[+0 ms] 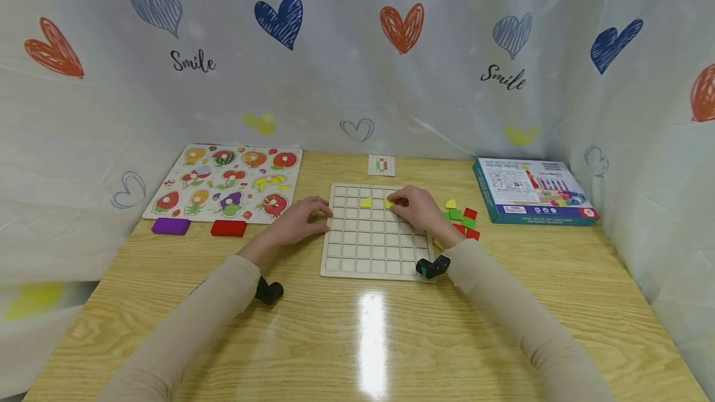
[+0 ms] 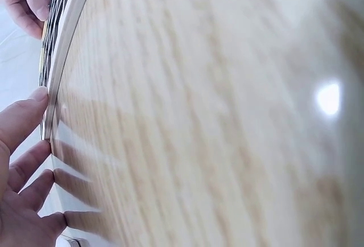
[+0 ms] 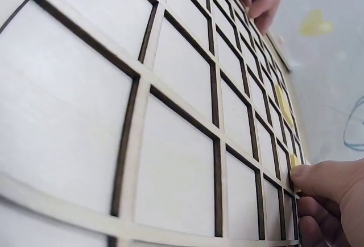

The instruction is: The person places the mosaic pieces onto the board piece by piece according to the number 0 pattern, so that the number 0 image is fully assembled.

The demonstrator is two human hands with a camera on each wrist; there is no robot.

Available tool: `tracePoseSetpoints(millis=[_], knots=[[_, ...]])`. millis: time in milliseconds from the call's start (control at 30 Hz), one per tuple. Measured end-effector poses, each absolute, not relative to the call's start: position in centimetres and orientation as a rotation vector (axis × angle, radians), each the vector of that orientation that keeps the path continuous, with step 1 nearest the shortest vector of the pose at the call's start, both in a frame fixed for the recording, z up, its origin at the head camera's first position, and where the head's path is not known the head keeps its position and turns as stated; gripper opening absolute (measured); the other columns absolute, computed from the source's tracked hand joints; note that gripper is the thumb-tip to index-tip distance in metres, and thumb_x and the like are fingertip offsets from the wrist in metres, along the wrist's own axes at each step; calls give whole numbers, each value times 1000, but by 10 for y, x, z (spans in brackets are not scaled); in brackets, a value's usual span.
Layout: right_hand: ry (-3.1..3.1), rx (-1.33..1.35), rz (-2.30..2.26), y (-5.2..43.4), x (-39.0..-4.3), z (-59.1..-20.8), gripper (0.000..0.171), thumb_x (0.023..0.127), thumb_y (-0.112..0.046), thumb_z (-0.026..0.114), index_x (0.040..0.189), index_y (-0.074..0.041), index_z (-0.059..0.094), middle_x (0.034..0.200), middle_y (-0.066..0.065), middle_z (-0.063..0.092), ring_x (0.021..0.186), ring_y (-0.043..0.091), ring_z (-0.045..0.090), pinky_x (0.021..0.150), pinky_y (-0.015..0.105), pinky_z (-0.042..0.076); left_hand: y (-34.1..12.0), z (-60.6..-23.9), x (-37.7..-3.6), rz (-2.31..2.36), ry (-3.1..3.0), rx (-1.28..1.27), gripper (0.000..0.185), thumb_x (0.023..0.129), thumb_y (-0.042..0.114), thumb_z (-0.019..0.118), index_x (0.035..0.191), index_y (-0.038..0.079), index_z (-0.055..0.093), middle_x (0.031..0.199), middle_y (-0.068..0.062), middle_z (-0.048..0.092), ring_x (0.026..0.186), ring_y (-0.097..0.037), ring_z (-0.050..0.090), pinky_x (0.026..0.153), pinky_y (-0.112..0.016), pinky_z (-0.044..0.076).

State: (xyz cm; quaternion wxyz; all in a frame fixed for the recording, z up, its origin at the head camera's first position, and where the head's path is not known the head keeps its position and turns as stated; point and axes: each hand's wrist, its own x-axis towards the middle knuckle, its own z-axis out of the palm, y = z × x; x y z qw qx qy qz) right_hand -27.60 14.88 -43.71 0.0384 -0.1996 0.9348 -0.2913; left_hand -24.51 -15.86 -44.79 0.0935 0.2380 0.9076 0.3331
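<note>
A wooden grid board (image 1: 363, 250) lies in the middle of the table. One yellow tile (image 1: 365, 203) sits in a cell near its far side. With thumb and fingers my right hand (image 1: 419, 206) pinches a second yellow tile (image 3: 293, 163) at a cell to the right of the first, and mostly covers it. My left hand (image 1: 301, 219) touches the board's left edge, its fingers spread and relaxed in the left wrist view. Beside the right forearm lie loose tiles, among them a green one (image 1: 455, 214), a red one (image 1: 472, 234) and a yellow rounded one (image 1: 450, 203).
A small pattern card (image 1: 382, 165) lies behind the board. At the back left is a fruit puzzle (image 1: 248, 214), with a purple block (image 1: 170, 226) and a red block (image 1: 228, 228) before it. A boxed toy set (image 1: 533, 203) lies at the back right, near the curtain (image 1: 346, 79).
</note>
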Motion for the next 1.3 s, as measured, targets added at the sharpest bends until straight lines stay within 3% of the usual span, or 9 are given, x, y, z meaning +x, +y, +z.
tracePoseSetpoints(millis=[533,800,1000,1300], knots=[[2887,-639,-1070,162,-266,-443,32,95,-14,63,123,0,65,108,14,64,95,26,61,84,40,51,-157,-447,-245,983,2689,707,27,92,18,69,117,9,65,142,-16,48,134,-36,40,112,-51,29],[2765,-414,-1348,196,-226,-431,37,98,-21,60,131,-4,60,122,11,59,107,25,57,94,42,50,-158,-445,-243,959,2703,700,28,92,20,70,117,9,65,142,-16,48,135,-36,39,112,-52,29],[2836,-218,-1335,234,-203,-428,41,99,-28,59,133,-7,58,126,10,59,113,25,58,94,41,51,-158,-446,-243,957,2702,678,28,92,21,70,117,10,65,143,-15,48,135,-36,39,112,-52,29],[2899,-48,-1208,287,-175,-439,45,99,-25,59,135,1,53,132,22,51,118,37,52,99,50,45,-158,-447,-243,987,2694,706,28,92,21,70,117,9,65,143,-16,48,135,-36,39,112,-53,28]])
